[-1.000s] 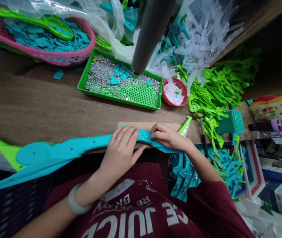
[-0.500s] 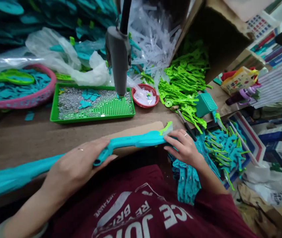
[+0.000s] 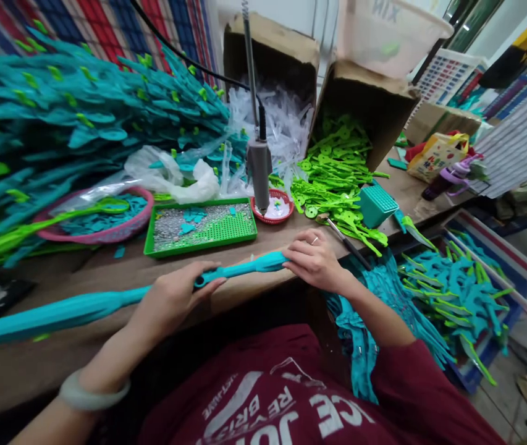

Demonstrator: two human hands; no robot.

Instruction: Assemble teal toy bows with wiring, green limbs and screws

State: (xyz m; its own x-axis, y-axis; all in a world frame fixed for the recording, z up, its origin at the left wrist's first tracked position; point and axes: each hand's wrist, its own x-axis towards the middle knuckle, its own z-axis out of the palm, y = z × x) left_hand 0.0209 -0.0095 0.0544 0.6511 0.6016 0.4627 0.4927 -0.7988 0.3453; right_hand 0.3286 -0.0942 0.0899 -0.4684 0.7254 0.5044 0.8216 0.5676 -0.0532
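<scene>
A long turquoise plastic piece (image 3: 251,267) stretches along the front edge of the bench, running out of view at the left. My left hand (image 3: 165,300) is closed around its middle, beside a rounded end with a hole. At the other end my right hand (image 3: 312,259) has its fingers wrapped over the tip, which they hide. Above and behind the piece hangs a grey electric screwdriver (image 3: 258,170), touched by neither hand. Beyond my hands lies a green tray (image 3: 202,247) with small metal screws and turquoise bits.
A pink basket (image 3: 101,237) of turquoise bits stands left, before a heap of turquoise parts (image 3: 82,105). A small red basket (image 3: 263,217), bright green parts (image 3: 337,167) and a turquoise box (image 3: 377,207) are further right. Turquoise-and-green pieces (image 3: 453,278) fill a crate at lower right.
The view has tilted up, showing more of the bench's back. My right hand has closed over the piece's right end, covering the green and clear tip that showed before. My left hand keeps its hold.
</scene>
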